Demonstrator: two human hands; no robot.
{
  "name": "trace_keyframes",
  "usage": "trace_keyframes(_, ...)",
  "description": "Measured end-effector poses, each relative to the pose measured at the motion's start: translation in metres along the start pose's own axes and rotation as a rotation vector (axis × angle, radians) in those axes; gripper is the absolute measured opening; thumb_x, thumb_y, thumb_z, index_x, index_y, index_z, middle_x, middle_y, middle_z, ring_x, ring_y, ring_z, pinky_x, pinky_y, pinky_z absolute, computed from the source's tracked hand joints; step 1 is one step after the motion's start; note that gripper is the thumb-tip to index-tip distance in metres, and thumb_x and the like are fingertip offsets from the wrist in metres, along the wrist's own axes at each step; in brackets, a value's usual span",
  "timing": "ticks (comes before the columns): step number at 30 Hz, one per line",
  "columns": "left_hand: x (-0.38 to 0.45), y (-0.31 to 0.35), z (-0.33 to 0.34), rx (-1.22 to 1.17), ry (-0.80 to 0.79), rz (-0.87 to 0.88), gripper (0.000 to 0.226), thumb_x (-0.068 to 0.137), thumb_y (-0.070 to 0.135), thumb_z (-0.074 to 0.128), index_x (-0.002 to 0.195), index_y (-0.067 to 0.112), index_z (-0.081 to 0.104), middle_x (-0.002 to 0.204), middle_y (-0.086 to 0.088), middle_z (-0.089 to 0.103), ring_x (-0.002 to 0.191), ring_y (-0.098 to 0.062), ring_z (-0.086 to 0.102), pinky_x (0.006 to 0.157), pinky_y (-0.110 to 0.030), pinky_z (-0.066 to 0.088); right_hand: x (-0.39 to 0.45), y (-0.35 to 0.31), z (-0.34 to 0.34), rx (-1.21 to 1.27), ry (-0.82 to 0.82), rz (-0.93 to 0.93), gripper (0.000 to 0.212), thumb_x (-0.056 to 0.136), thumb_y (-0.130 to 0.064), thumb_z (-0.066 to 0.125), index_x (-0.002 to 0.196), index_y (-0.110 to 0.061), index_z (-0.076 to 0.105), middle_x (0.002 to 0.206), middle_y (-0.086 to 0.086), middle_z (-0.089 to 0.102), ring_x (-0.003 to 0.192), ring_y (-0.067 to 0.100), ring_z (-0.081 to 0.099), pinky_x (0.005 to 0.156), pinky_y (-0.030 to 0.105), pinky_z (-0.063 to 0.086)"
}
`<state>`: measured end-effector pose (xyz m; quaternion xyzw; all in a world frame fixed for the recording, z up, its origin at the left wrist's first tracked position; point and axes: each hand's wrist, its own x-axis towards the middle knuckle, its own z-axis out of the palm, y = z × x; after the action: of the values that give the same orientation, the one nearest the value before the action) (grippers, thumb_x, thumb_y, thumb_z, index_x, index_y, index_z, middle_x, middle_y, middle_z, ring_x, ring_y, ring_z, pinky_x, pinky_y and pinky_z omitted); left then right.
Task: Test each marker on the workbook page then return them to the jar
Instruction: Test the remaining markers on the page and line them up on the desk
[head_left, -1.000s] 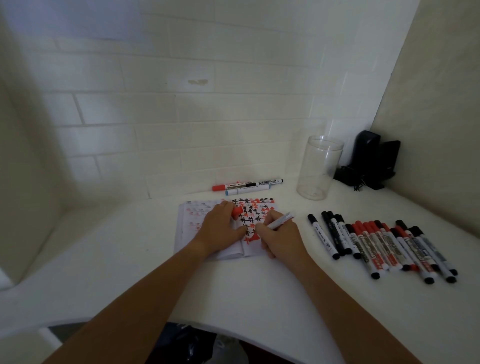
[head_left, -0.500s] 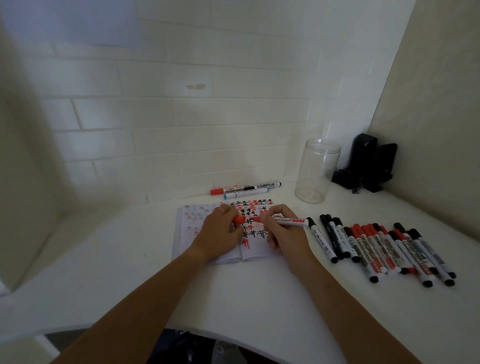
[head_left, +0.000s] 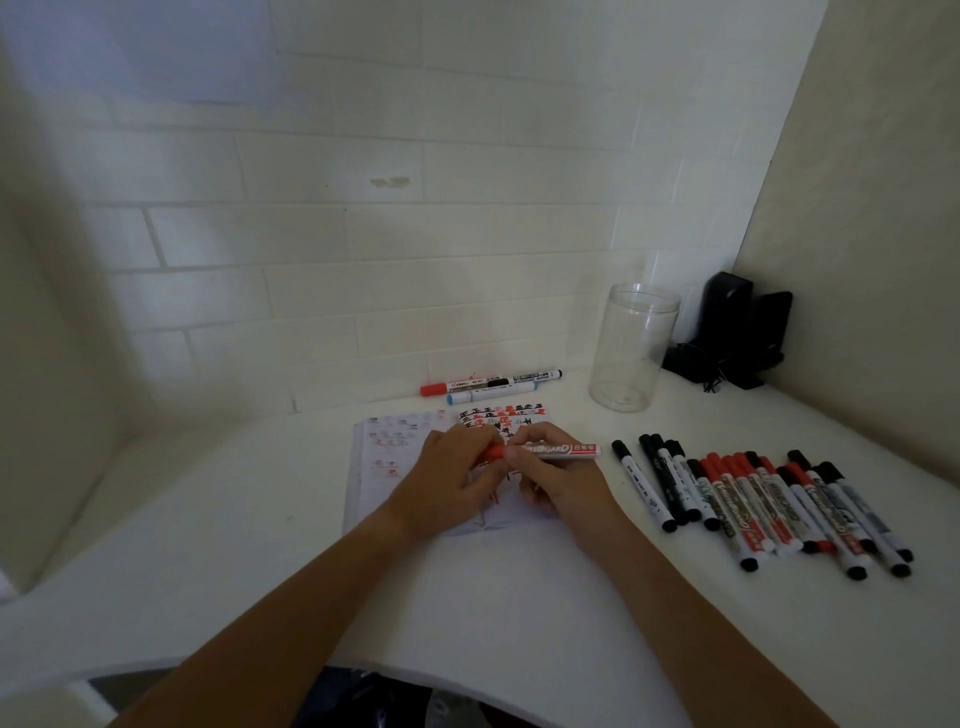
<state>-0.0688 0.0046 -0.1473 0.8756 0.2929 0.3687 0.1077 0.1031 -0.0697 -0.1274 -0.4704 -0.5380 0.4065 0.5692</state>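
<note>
An open workbook (head_left: 384, 462) lies on the white desk, its right page covered with red and black marks. Above it my right hand (head_left: 558, 480) grips the barrel of a red whiteboard marker (head_left: 563, 450), held level. My left hand (head_left: 447, 480) pinches the marker's red cap (head_left: 494, 452), which sits on the marker's left end. A clear jar (head_left: 631, 348) with nothing in it stands upright at the back right. A row of several red and black markers (head_left: 753, 499) lies to the right of the workbook.
Three markers (head_left: 488, 387) lie against the tiled back wall behind the workbook. A black device (head_left: 732, 332) with a cable sits in the right corner beside the jar. The desk's curved front edge (head_left: 467, 675) runs below my forearms.
My right hand stopped writing and lifted the marker level. My left hand brought the red cap to the tip, and the cap now sits on the marker's end.
</note>
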Motion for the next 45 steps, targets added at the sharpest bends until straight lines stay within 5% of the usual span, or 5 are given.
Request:
trace_keyframes(11, -0.002, 0.005, -0.004, -0.145, 0.001, -0.094, 0.018, 0.101, 0.045, 0.051, 0.097, 0.029, 0.059, 0.081, 0.011, 0.062, 0.073, -0.010, 0.059, 0.066, -0.031, 0.050, 0.006, 0.000, -0.006, 0.055, 0.339, 0.088, 0.028, 0.100, -0.038, 0.062, 0.090, -0.012, 0.061, 0.064, 0.009, 0.060, 0.049, 0.015, 0.047, 0.043, 0.022, 0.032)
trace_keyframes(20, -0.002, 0.003, -0.016, -0.539, -0.001, -0.345, 0.033, 0.082, 0.022, 0.083, 0.113, 0.031, 0.077, 0.104, 0.003, 0.077, 0.098, -0.010, 0.071, 0.092, -0.033, 0.058, 0.007, 0.010, 0.003, -0.301, 0.154, 0.056, 0.038, 0.107, -0.041, 0.046, 0.074, -0.024, 0.053, 0.058, 0.004, 0.061, 0.051, 0.010, 0.051, 0.051, 0.021, 0.041)
trace_keyframes(33, -0.001, -0.006, -0.019, -0.426, -0.023, -0.357, 0.013, 0.088, 0.025, 0.077, 0.101, 0.026, 0.078, 0.089, 0.009, 0.075, 0.082, -0.003, 0.068, 0.075, -0.015, 0.048, 0.011, 0.017, 0.004, -0.443, 0.095, 0.027, 0.035, 0.107, -0.043, 0.044, 0.080, -0.023, 0.054, 0.062, -0.001, 0.063, 0.054, 0.004, 0.053, 0.058, 0.020, 0.041)
trace_keyframes(39, 0.000, 0.003, -0.015, -0.364, 0.097, -0.279, 0.009, 0.091, 0.024, 0.072, 0.097, 0.023, 0.066, 0.089, 0.007, 0.067, 0.082, -0.011, 0.062, 0.072, -0.022, 0.050, 0.015, 0.028, 0.000, -0.600, 0.148, -0.292, 0.008, 0.097, -0.029, 0.067, 0.094, -0.022, 0.068, 0.091, -0.008, 0.062, 0.083, 0.005, 0.058, 0.070, 0.014, 0.042)
trace_keyframes(45, -0.002, 0.003, -0.015, -0.362, 0.105, -0.295, 0.025, 0.089, -0.004, 0.060, 0.103, 0.015, 0.052, 0.092, -0.002, 0.056, 0.079, -0.007, 0.055, 0.072, -0.017, 0.047, 0.020, 0.040, -0.005, -1.077, 0.078, -0.492, 0.027, 0.093, -0.044, 0.054, 0.100, -0.023, 0.069, 0.095, -0.006, 0.061, 0.085, 0.016, 0.055, 0.072, 0.028, 0.041)
